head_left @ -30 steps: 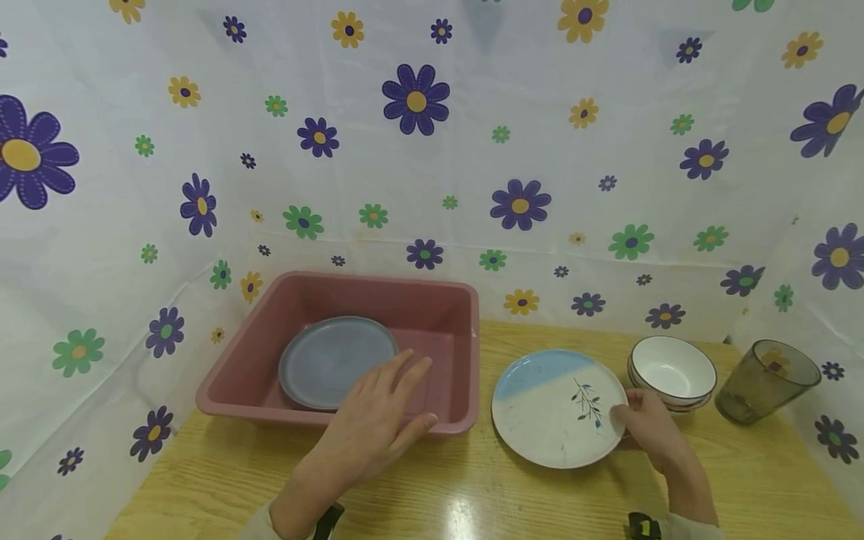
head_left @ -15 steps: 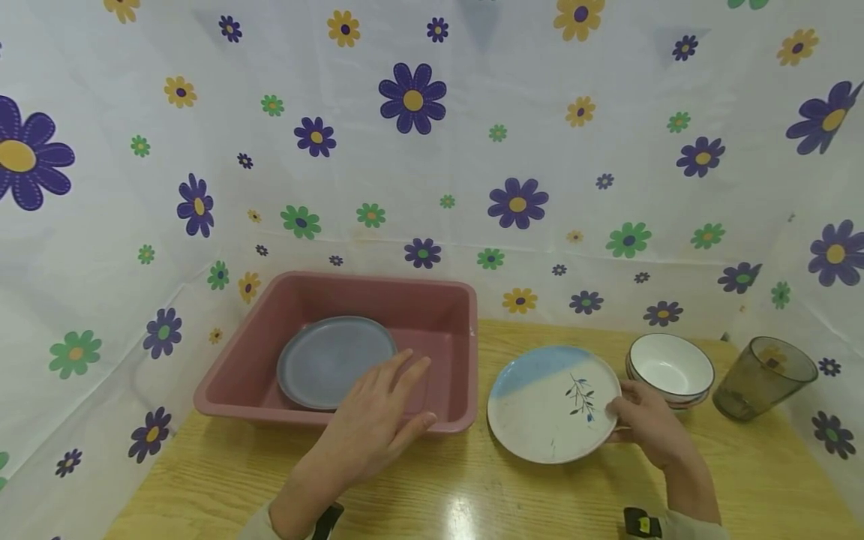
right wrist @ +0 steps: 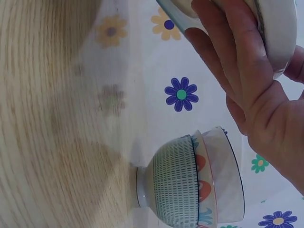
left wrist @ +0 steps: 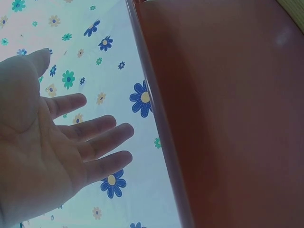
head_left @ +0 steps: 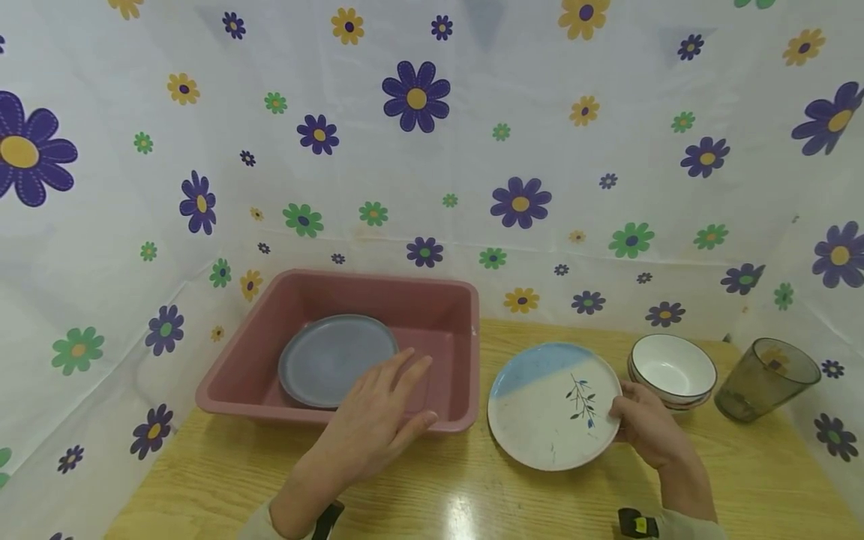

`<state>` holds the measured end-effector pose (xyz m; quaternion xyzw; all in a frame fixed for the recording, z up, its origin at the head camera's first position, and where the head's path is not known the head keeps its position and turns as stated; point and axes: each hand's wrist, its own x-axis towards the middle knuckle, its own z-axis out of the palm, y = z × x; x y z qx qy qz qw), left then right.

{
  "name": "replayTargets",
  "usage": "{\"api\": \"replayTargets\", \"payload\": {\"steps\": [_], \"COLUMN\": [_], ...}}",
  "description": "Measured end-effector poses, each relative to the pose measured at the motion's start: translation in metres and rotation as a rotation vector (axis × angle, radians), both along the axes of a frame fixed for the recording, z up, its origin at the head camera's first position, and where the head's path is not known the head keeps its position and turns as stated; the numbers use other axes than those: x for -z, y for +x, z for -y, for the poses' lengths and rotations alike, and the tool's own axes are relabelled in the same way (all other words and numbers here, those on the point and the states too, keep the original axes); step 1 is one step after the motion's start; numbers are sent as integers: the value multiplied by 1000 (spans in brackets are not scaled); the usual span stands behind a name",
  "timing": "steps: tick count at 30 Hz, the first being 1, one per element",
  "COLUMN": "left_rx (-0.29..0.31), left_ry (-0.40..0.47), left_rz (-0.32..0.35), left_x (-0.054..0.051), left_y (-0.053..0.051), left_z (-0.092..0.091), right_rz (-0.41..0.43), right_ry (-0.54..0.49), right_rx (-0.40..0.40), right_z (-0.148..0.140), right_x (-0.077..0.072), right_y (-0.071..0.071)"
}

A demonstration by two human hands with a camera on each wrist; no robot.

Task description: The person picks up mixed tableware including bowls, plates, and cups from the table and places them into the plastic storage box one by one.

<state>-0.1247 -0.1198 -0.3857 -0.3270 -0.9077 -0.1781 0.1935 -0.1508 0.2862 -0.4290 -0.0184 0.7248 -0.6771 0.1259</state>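
In the head view my right hand [head_left: 651, 424] grips the right edge of a round plate [head_left: 550, 412], white with a blue band and a dark branch drawing. The thumb lies on top; in the right wrist view the fingers [right wrist: 232, 52] reach beneath the plate [right wrist: 280, 33]. It is held above the table, slightly tilted. My left hand [head_left: 374, 420] hovers by the front rim of a pink basin [head_left: 439, 315], fingers spread and holding nothing; its bare palm [left wrist: 42, 142] shows in the left wrist view. A grey-blue plate [head_left: 331, 356] lies inside the basin.
Right of the held plate stands a stack of bowls [head_left: 675, 367]; the lowest bowl [right wrist: 173, 183] has a green pattern. A tinted glass [head_left: 763, 382] is at the far right. Beneath is a wooden table [head_left: 432, 495], enclosed by a flowered curtain [head_left: 459, 157].
The held plate has shifted slightly left, and its tilt has changed a little. My right hand moved with it. The left hand has stayed in place.
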Motion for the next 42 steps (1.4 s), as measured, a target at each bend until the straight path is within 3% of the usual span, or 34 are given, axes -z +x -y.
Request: {"api": "replayTargets", "payload": {"steps": [24, 38, 42], "left_rx": [9, 16, 19], "left_ry": [2, 6, 7], "left_rz": [-24, -35, -37], "left_x": [-1, 0, 0], "left_y": [0, 0, 0], "left_z": [1, 2, 2], "right_rz": [38, 67, 79], "right_ry": [-5, -133, -186], "right_rx": [15, 48, 25], "right_z": [8, 6, 7], "right_x": [0, 4, 4], "right_y": [1, -1, -1]}}
